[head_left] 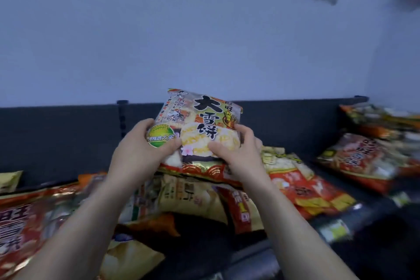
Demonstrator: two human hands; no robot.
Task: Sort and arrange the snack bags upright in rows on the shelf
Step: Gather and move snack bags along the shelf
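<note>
You hold one snack bag (200, 125) in both hands, in the middle of the view and in front of the dark back panel of the shelf (68, 138). The bag faces you, its large black characters readable, and it stands nearly upright with its top leaning a little to the right. Its lower edge, red and gold, sits just above a loose pile of bags (188, 195); whether it touches them cannot be told.

Your left hand (141, 150) grips the bag's lower left side. The thumb lies across the front, just under a round green emblem, and the fingers curl round the left edge to the back. Your right hand (238, 152) grips the lower right side the same way: thumb pressed on the front over the pictured rice crackers, fingers wrapped round the right edge. The two thumbs point toward each other, close together but apart.

More bags lie flat on the shelf: a red bag (20, 223) at the far left and stacked bags (363, 161) at the right, blurred. A pale wall (181, 41) rises behind.
</note>
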